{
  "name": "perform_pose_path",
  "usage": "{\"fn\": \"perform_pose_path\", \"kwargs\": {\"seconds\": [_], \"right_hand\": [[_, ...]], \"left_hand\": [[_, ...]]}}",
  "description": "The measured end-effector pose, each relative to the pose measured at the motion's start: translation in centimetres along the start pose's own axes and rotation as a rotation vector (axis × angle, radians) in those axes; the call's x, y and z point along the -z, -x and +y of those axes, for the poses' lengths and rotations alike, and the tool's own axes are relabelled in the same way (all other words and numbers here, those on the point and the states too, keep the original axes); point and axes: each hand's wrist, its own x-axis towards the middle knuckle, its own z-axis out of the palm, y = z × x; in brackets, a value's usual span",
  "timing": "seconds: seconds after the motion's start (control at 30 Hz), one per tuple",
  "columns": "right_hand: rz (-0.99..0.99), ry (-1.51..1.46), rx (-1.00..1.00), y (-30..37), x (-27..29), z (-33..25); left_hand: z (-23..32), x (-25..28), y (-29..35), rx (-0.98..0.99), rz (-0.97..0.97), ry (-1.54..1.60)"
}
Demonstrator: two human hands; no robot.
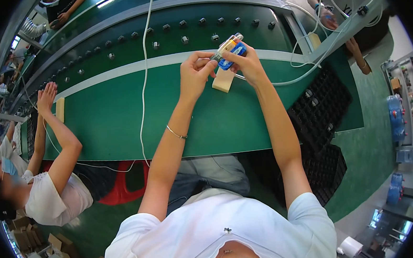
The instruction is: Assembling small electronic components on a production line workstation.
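My right hand (pixel 248 64) grips a small blue device (pixel 232 55) with a yellow and clear upper part, held tilted above the green work table (pixel 177 126). My left hand (pixel 196 74) is closed in a pinch at the left end of that device. Whatever sits between its fingertips is too small to make out. Just below the device, a cream-coloured block (pixel 223 81) stands on the table. A white hose or cable runs rightward from near the block.
Small metallic parts (pixel 185 40) sit in rows on the dark green strip beyond the pale rail. A white cable (pixel 143 95) crosses the table on the left. Black trays (pixel 322 106) are at the right edge. Co-workers sit left and across; a red stool (pixel 124 185) is lower left.
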Motion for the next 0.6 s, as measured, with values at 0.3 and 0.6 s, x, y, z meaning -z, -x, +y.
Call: {"fn": "perform_pose_path", "kwargs": {"seconds": [0.3, 0.6], "right_hand": [[-0.13, -0.129, -0.258, 1.9, 1.9, -0.5], [0.337, 0.87, 0.47, 4.3, 1.4, 2.7]], "left_hand": [[-0.2, 0.3, 0.3, 0.201, -0.144, -0.026], [2.4, -6.9, 3.4, -0.39, -0.004, -0.232]]}}
